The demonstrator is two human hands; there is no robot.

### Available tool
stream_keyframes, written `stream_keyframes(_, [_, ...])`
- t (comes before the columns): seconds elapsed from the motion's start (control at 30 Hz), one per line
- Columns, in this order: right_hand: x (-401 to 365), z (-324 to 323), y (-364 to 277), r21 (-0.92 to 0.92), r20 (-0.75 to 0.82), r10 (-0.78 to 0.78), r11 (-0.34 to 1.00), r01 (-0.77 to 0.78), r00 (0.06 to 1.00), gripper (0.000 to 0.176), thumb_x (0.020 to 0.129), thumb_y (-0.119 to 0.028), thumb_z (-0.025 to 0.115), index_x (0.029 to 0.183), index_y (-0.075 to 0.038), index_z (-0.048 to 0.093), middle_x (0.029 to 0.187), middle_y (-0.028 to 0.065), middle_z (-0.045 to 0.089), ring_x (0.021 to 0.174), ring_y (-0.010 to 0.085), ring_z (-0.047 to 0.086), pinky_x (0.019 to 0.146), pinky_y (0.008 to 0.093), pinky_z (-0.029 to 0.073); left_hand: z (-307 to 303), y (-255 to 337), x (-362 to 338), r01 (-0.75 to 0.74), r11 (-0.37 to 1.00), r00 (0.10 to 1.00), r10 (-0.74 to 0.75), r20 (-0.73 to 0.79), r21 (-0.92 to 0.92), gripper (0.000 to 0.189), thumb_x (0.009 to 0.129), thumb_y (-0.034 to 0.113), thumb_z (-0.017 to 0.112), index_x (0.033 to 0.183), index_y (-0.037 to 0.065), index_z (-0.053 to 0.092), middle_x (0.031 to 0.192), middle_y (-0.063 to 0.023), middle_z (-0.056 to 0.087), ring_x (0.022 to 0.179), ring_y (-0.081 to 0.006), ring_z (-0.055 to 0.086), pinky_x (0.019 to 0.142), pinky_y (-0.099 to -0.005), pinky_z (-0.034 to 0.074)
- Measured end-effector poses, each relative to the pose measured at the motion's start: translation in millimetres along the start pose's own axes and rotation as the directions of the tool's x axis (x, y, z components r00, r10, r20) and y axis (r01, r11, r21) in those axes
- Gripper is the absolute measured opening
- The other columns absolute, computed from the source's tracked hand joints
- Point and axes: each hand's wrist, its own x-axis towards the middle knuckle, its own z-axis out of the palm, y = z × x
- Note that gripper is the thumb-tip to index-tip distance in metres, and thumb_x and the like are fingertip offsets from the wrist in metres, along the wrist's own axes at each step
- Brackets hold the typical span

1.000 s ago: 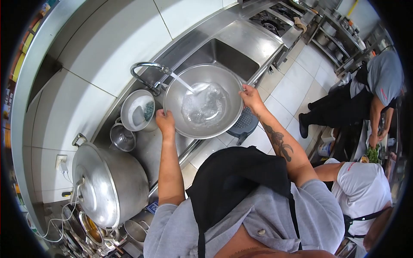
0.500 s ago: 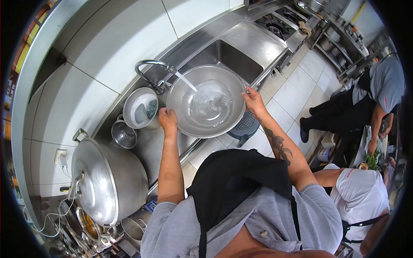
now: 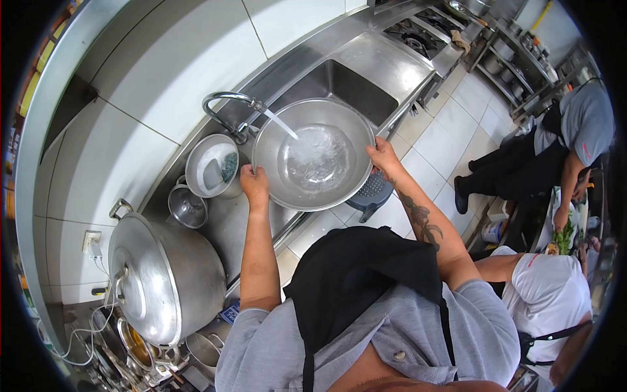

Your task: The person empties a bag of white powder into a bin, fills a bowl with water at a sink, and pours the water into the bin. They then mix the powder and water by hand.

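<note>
A wide steel bowl is held over the sink under the curved tap. A stream of water runs from the tap into the bowl, and water swirls in its bottom. My left hand grips the bowl's near-left rim. My right hand grips the rim on the right side.
A small steel pot with something green inside and a smaller steel cup stand left of the bowl. A large lidded stockpot sits further left. A dark colander lies on the floor. Two other people work at the right, one in white.
The bowl has tilted and shifted slightly while water keeps running into it. Both hands keep their grip on the rim.
</note>
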Motion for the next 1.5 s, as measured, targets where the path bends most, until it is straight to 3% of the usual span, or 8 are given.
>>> stream_keyframes(0.27, [5.5, 4.0, 11.2, -0.027, -0.087, -0.053, 0.998, 0.050, 0.995, 0.037, 0.082, -0.015, 0.055, 0.111, 0.008, 0.051, 0.073, 0.0101, 0.057, 0.050, 0.0161, 0.056, 0.037, 0.0274, 0.046, -2.4, 3.5, -3.5, 0.004, 1.000, 1.000, -0.004, -0.016, -0.019, 0.019, 0.077, 0.010, 0.060, 0.086, -0.006, 0.055, 0.080, -0.0177, 0.060, 0.074, -0.0286, 0.059, 0.071, -0.0365, 0.046])
stream_keyframes(0.87, [11.2, 3.8, 17.8, 0.046, -0.009, -0.036, 0.998, 0.037, 0.999, 0.036, 0.082, -0.014, 0.055, 0.115, 0.002, 0.052, 0.085, 0.0103, 0.062, 0.057, 0.0148, 0.059, 0.040, 0.0283, 0.048, -4.8, 9.3, -6.7, 0.030, 0.998, 0.999, -0.028, -0.023, 0.059, 0.018, 0.078, 0.009, 0.060, 0.088, -0.005, 0.056, 0.083, -0.0182, 0.061, 0.076, -0.0309, 0.059, 0.073, -0.0376, 0.046])
stream_keyframes(0.97, [6.0, -3.5, 21.7, 0.111, 0.112, -0.167, 0.982, 0.155, 0.980, 0.042, 0.083, -0.014, 0.054, 0.121, 0.005, 0.049, 0.099, 0.0114, 0.062, 0.079, 0.0162, 0.061, 0.064, 0.0287, 0.050, 13.9, -28.3, -5.2, -0.090, 0.972, 0.979, 0.126, -0.159, 0.215, 0.021, 0.077, 0.013, 0.059, 0.091, -0.002, 0.058, 0.086, -0.0195, 0.061, 0.082, -0.0345, 0.059, 0.075, -0.0416, 0.045])
stream_keyframes(1.0, [3.4, -3.9, 19.8, 0.151, 0.168, -0.190, 0.975, 0.165, 0.967, 0.042, 0.084, -0.013, 0.055, 0.122, 0.006, 0.048, 0.105, 0.0129, 0.061, 0.090, 0.0169, 0.059, 0.076, 0.0286, 0.048, 4.0, -8.9, -10.3, 0.012, 0.998, 0.995, -0.004, -0.102, 0.069, 0.020, 0.077, 0.013, 0.058, 0.091, -0.002, 0.058, 0.088, -0.0206, 0.060, 0.085, -0.0370, 0.058, 0.076, -0.0431, 0.045])
stream_keyframes(1.03, [26.7, -5.5, 45.9, 0.045, 0.065, -0.140, 0.990, 0.137, 0.988, 0.036, 0.085, -0.012, 0.054, 0.118, 0.003, 0.052, 0.100, 0.0106, 0.064, 0.084, 0.0158, 0.061, 0.070, 0.0263, 0.049, -5.5, 3.3, -12.3, 0.023, 0.983, 0.999, -0.015, -0.042, 0.180, 0.026, 0.079, 0.015, 0.058, 0.097, -0.003, 0.058, 0.092, -0.0238, 0.060, 0.088, -0.0398, 0.058, 0.078, -0.0464, 0.046])
stream_keyframes(1.17, [21.9, -6.9, 30.4, -0.021, 0.110, 0.070, 0.997, -0.068, 0.991, 0.035, 0.084, -0.023, 0.057, 0.116, -0.010, 0.051, 0.092, 0.0053, 0.062, 0.072, 0.0168, 0.060, 0.049, 0.0308, 0.048, -0.2, 0.6, -18.8, -0.043, 0.996, 0.975, 0.060, -0.212, 0.081, 0.024, 0.078, 0.012, 0.057, 0.097, -0.003, 0.055, 0.092, -0.0265, 0.060, 0.089, -0.0425, 0.058, 0.079, -0.0482, 0.046])
stream_keyframes(1.33, [26.7, -6.5, 29.3, -0.077, 0.091, 0.136, 0.989, -0.129, 0.986, 0.039, 0.086, -0.017, 0.052, 0.123, -0.006, 0.046, 0.104, 0.0113, 0.060, 0.080, 0.0250, 0.064, 0.052, 0.0374, 0.056, -24.1, 25.6, -22.6, 0.145, 0.983, 0.987, -0.151, -0.054, -0.109, 0.026, 0.080, 0.010, 0.057, 0.101, -0.005, 0.053, 0.096, -0.0272, 0.060, 0.093, -0.0436, 0.057, 0.082, -0.0450, 0.047])
stream_keyframes(1.5, [34.6, -10.2, 40.0, -0.020, 0.167, 0.078, 0.997, -0.076, 0.983, 0.042, 0.082, -0.013, 0.052, 0.124, -0.006, 0.047, 0.105, 0.0110, 0.061, 0.083, 0.0242, 0.064, 0.060, 0.0391, 0.055, 4.0, -5.8, -17.7, 0.027, 1.000, 0.984, -0.025, -0.177, 0.009, 0.027, 0.079, 0.011, 0.056, 0.102, -0.004, 0.054, 0.098, -0.0266, 0.059, 0.094, -0.0419, 0.057, 0.083, -0.0461, 0.046])
